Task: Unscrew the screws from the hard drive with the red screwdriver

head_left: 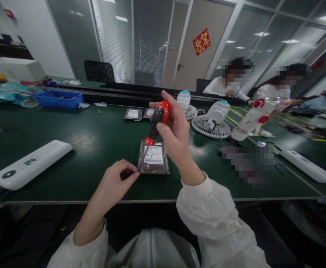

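Note:
My right hand is closed around the red and black handle of a screwdriver. The screwdriver slants down to the left, its thin shaft crossing a hard drive that lies flat on the green table with its label up. Its tip is at the drive's near left corner. At that same corner, the thumb and forefinger of my left hand are pinched together, touching or almost touching the tip and the drive's edge. Whatever is between those fingertips is too small to make out.
Behind stand two more hard drives and white fans. A blue tray sits at the back left. White oblong devices lie left and right. A bottle leans at right. Co-workers sit beyond.

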A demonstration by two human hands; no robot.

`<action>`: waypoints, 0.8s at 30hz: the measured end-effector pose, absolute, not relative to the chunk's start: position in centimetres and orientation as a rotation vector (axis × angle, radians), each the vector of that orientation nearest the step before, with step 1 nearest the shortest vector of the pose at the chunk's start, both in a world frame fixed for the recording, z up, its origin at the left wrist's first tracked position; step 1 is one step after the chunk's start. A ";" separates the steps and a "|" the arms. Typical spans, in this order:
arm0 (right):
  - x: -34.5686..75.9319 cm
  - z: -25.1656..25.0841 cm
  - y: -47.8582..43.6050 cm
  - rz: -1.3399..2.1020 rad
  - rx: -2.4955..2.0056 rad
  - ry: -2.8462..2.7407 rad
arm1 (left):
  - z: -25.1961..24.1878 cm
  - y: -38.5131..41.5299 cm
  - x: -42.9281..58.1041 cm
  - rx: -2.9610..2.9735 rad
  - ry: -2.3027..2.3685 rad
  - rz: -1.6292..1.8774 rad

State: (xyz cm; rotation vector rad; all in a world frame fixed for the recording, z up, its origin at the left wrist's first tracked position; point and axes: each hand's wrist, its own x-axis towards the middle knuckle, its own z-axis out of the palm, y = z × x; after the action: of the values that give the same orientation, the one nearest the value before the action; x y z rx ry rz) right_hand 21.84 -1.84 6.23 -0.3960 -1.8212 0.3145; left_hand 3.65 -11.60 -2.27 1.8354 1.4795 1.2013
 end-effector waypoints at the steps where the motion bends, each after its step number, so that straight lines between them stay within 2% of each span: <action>1: 21.8 6.3 -1.9 0.282 -0.416 -1.806 | -2.3 -11.6 3.6 1.835 1.479 1.204; 6: 21.8 6.5 -2.3 0.137 -0.523 -1.686 | -2.3 -11.6 3.6 1.832 1.485 1.194; 13: 21.7 6.0 -1.9 0.294 -0.415 -1.705 | -2.2 -11.6 3.6 1.820 1.499 1.181; 24: 21.4 5.9 -1.9 0.213 -0.505 -1.669 | -2.2 -11.6 3.6 1.825 1.491 1.180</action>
State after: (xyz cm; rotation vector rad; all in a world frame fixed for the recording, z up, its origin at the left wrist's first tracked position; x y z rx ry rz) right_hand 21.39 -1.92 5.91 -0.5054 -1.6693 0.2125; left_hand 3.56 -11.59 -2.24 1.8252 1.4912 1.1797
